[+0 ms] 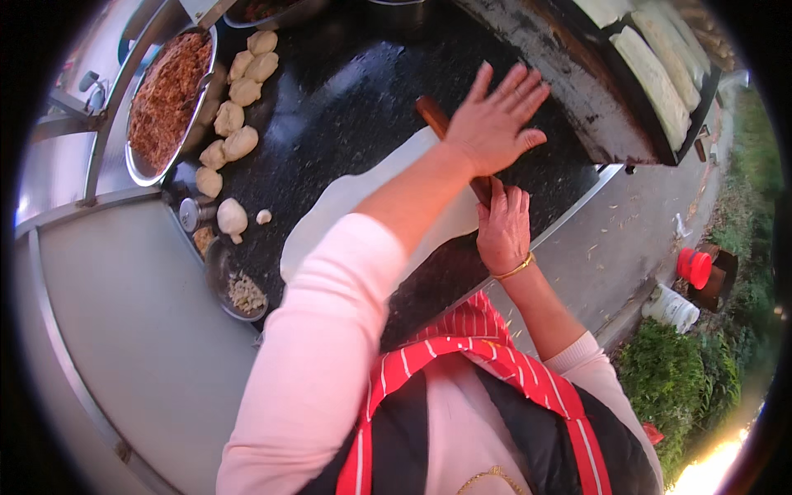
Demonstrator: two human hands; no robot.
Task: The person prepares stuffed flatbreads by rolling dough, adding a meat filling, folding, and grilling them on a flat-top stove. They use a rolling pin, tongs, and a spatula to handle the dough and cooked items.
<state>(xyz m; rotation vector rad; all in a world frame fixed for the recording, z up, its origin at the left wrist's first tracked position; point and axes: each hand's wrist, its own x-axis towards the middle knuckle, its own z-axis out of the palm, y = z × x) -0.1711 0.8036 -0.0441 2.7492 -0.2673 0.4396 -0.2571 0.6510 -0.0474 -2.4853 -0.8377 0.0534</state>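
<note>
A thin sheet of dough [346,201] lies rolled out on the black stone worktop [346,130]. Across its right side runs a wooden rolling pin [433,116], its middle hidden under my left hand [498,120]. That hand presses flat on the pin, palm down, fingers spread. At the pin's near end, my right hand [504,232] has its fingers curled around the wood. My left forearm crosses above the dough and covers part of it.
Several dough balls [240,143] line the left side, beside a metal bowl of reddish filling [170,99]. Nearer stand a shaker [189,214] and a small bowl of chopped bits [246,294]. A metal griddle edge [557,80] with wrapped packs [656,80] borders the right.
</note>
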